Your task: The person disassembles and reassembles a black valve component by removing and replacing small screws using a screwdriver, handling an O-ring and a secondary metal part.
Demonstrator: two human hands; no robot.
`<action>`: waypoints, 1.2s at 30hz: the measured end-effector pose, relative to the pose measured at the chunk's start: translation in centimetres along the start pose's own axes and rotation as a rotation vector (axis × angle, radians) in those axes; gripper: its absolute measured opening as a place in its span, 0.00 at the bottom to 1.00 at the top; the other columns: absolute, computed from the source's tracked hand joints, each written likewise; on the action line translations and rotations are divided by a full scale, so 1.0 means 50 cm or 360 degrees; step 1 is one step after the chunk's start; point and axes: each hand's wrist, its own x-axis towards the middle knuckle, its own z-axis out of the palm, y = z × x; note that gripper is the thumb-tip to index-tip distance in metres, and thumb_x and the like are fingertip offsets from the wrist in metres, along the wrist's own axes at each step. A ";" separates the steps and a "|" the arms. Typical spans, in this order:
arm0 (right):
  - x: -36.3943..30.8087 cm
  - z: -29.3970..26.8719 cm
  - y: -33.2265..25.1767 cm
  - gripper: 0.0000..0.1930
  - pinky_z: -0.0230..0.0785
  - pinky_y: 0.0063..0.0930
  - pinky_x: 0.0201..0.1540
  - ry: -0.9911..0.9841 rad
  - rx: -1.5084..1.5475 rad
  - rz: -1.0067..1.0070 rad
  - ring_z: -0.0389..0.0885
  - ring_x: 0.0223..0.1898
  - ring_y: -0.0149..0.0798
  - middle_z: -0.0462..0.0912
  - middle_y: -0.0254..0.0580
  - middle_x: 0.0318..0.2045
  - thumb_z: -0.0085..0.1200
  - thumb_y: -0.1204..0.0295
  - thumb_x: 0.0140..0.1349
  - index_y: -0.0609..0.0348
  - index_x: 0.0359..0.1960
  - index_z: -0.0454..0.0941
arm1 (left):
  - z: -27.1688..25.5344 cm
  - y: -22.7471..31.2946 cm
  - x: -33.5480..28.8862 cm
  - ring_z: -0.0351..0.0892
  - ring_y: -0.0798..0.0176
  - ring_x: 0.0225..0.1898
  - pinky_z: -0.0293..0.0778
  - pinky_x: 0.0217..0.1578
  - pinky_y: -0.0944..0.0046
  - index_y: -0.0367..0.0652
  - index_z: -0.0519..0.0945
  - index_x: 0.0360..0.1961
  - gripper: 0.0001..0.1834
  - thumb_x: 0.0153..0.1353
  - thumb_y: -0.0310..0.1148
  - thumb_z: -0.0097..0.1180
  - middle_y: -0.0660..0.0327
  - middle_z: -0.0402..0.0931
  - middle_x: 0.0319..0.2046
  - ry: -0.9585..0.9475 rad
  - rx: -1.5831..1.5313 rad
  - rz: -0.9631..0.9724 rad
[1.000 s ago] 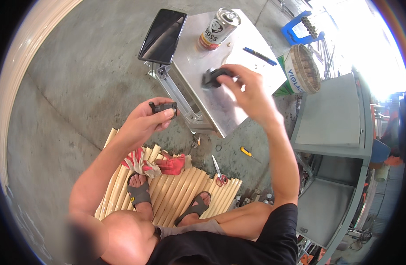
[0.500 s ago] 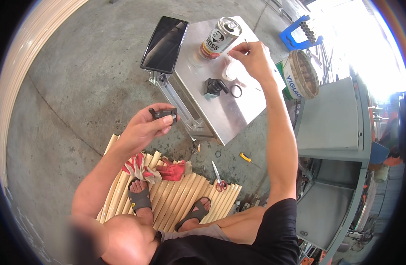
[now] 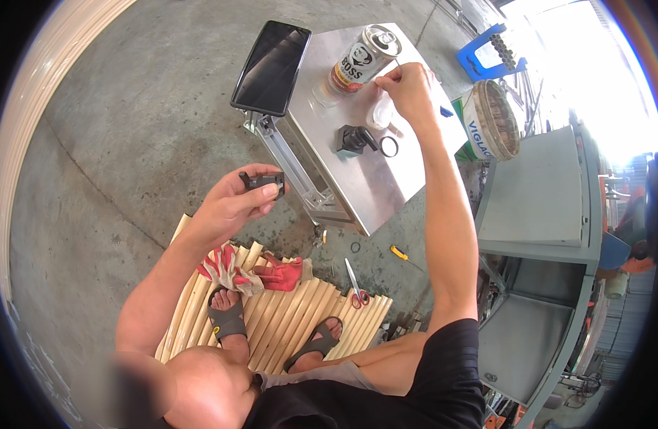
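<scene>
My left hand [image 3: 249,196], in front of the table's near left side, is closed round a small black plastic part [image 3: 263,183], thumb on top. Over the metal table [image 3: 408,168], my right hand [image 3: 413,91] has thumb and fingertips pinched together. Whatever they hold is too small or hidden to name. Just left of those fingertips stands a drink can [image 3: 362,61]. Below them is a small white round container [image 3: 380,113]. A black fitting with a lever [image 3: 355,140] rests on the tabletop beside a black ring [image 3: 389,147].
A black phone [image 3: 272,68] is mounted at the table's left edge. Right of the table are a used bucket [image 3: 497,121] and a grey cabinet [image 3: 536,193]. Scissors [image 3: 356,286], a yellow screwdriver [image 3: 399,252] and red-palmed gloves [image 3: 279,274] lie near my feet, which rest on pale slats [image 3: 293,314].
The view has shifted slightly, so the table and its contents appear a little farther right. A small blue thing now shows beside my right wrist. Both hands keep their grips.
</scene>
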 end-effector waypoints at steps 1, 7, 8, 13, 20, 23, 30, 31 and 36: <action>0.002 -0.001 0.000 0.06 0.72 0.35 0.29 0.0007 -0.0010 -0.0013 0.78 0.18 0.37 0.79 0.46 0.14 0.69 0.72 0.51 0.64 0.26 0.89 | 0.000 0.000 0.000 0.71 0.74 0.34 0.69 0.38 0.72 0.39 0.73 0.61 0.22 0.68 0.31 0.61 0.65 0.78 0.43 -0.0003 0.0002 0.0001; 0.021 -0.010 -0.023 0.07 0.77 0.42 0.35 -0.0116 -0.0038 0.0130 0.84 0.25 0.52 0.83 0.58 0.21 0.62 0.76 0.49 0.69 0.20 0.85 | 0.012 0.002 0.003 0.71 0.74 0.34 0.69 0.38 0.72 0.39 0.73 0.61 0.22 0.68 0.31 0.61 0.65 0.78 0.44 -0.0032 -0.0009 0.0000; 0.015 -0.025 -0.038 0.07 0.76 0.41 0.35 -0.0117 -0.0061 0.0117 0.83 0.25 0.50 0.83 0.56 0.21 0.62 0.75 0.50 0.69 0.21 0.85 | 0.015 0.004 0.002 0.71 0.74 0.34 0.69 0.38 0.72 0.39 0.73 0.61 0.22 0.68 0.31 0.61 0.64 0.78 0.44 -0.0032 -0.0011 -0.0004; -0.123 -0.134 -0.079 0.11 0.71 0.32 0.31 -0.0176 0.0151 0.0093 0.76 0.23 0.32 0.83 0.45 0.23 0.62 0.69 0.58 0.68 0.31 0.85 | 0.021 0.002 -0.004 0.71 0.74 0.34 0.69 0.38 0.72 0.38 0.72 0.61 0.23 0.68 0.31 0.61 0.62 0.79 0.45 0.0017 -0.0005 -0.0022; -0.305 -0.084 -0.037 0.09 0.74 0.35 0.36 -0.0301 0.0069 -0.0329 0.83 0.31 0.43 0.85 0.50 0.35 0.60 0.71 0.66 0.66 0.40 0.82 | 0.027 -0.004 -0.009 0.68 0.73 0.34 0.66 0.36 0.71 0.37 0.71 0.62 0.25 0.67 0.32 0.61 0.61 0.80 0.47 -0.0100 0.0051 -0.0004; -0.320 -0.083 -0.030 0.09 0.74 0.40 0.40 -0.0289 0.0213 -0.0191 0.84 0.36 0.51 0.83 0.51 0.36 0.59 0.71 0.66 0.66 0.40 0.81 | 0.042 -0.016 -0.007 0.67 0.73 0.33 0.66 0.37 0.71 0.37 0.70 0.63 0.25 0.67 0.32 0.61 0.61 0.80 0.47 -0.0175 0.0013 -0.0029; -0.332 -0.100 -0.029 0.05 0.71 0.25 0.31 -0.0397 0.0765 0.0233 0.79 0.25 0.30 0.84 0.41 0.31 0.59 0.75 0.67 0.66 0.39 0.82 | 0.055 -0.028 -0.021 0.69 0.73 0.36 0.67 0.39 0.72 0.39 0.71 0.63 0.26 0.66 0.33 0.62 0.61 0.80 0.49 -0.0282 0.0000 -0.0007; -0.343 -0.102 -0.032 0.05 0.70 0.22 0.30 -0.0413 0.0927 0.0290 0.78 0.25 0.27 0.84 0.38 0.30 0.59 0.77 0.67 0.66 0.39 0.81 | 0.052 -0.030 -0.024 0.71 0.73 0.38 0.68 0.41 0.71 0.39 0.71 0.62 0.26 0.66 0.33 0.63 0.61 0.79 0.50 -0.0305 0.0010 -0.0004; -0.385 -0.145 -0.094 0.03 0.70 0.19 0.31 -0.0735 0.1421 0.0534 0.78 0.27 0.24 0.84 0.35 0.29 0.61 0.79 0.65 0.66 0.38 0.81 | 0.063 -0.039 -0.038 0.75 0.64 0.58 0.72 0.55 0.64 0.40 0.72 0.62 0.26 0.65 0.34 0.63 0.58 0.78 0.53 -0.0432 0.0034 -0.0061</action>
